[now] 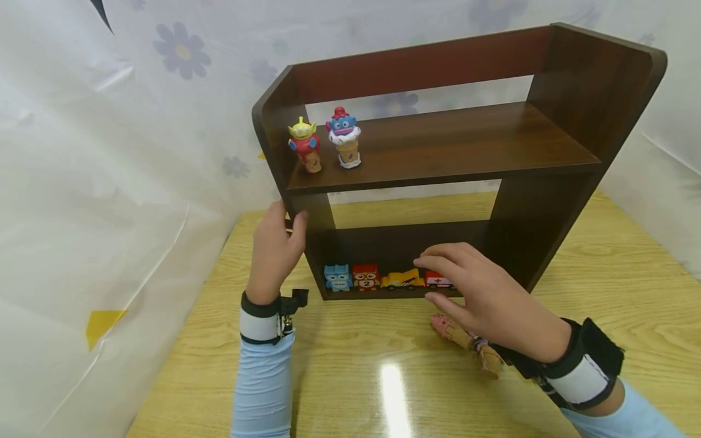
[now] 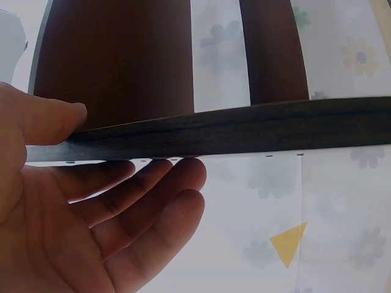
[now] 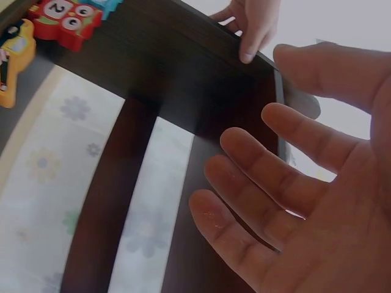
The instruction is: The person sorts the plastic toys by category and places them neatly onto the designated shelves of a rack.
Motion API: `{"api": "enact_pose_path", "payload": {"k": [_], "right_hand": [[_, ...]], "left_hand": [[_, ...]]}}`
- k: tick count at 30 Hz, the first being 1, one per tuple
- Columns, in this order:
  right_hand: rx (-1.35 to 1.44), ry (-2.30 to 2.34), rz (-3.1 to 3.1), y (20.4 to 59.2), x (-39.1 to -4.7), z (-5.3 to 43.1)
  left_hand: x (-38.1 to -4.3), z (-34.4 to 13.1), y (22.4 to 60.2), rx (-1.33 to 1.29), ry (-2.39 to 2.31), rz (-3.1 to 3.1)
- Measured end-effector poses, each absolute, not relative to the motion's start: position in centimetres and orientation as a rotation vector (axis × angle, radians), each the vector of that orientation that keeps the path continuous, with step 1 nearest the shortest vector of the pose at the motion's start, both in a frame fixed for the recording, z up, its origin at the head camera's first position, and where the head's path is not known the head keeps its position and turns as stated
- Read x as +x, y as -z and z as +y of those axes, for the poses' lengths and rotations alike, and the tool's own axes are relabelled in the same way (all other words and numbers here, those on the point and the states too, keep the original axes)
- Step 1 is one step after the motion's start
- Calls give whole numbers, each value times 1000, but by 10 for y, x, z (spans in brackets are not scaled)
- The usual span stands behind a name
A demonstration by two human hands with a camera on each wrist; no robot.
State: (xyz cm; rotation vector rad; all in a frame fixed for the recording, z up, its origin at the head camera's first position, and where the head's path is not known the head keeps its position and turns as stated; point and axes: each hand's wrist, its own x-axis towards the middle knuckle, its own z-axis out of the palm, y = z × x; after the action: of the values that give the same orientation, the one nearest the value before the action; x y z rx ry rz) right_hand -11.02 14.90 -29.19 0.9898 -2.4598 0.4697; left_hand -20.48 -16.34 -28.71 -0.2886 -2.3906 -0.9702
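A dark brown two-tier shelf (image 1: 438,149) stands on the wooden table. My left hand (image 1: 275,252) holds its left side panel, thumb on one face and fingers on the other, as the left wrist view shows along the panel edge (image 2: 244,131). My right hand (image 1: 482,298) hovers in front of the lower tier, fingers spread and holding nothing. Behind it, a red-and-white ambulance toy (image 1: 437,280) is partly hidden. Beside that sit a yellow car toy (image 1: 402,279), a red owl block (image 1: 366,277) and a blue owl block (image 1: 338,278).
On the upper tier stand a green-headed alien cone figure (image 1: 305,146) and a blue-faced cone figure (image 1: 345,139). Cone-shaped figures (image 1: 451,330) lie on the table (image 1: 350,365) beneath my right hand, partly covered. A flower-print sheet (image 1: 137,121) hangs behind.
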Motion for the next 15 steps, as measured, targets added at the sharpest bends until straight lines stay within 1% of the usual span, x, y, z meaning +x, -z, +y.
{"api": "enact_pose_path", "payload": {"k": [15], "right_hand": [[957,-474,-2597,319,-111,155]], "left_hand": [[-204,-163,286,-285,969,-2401]]}}
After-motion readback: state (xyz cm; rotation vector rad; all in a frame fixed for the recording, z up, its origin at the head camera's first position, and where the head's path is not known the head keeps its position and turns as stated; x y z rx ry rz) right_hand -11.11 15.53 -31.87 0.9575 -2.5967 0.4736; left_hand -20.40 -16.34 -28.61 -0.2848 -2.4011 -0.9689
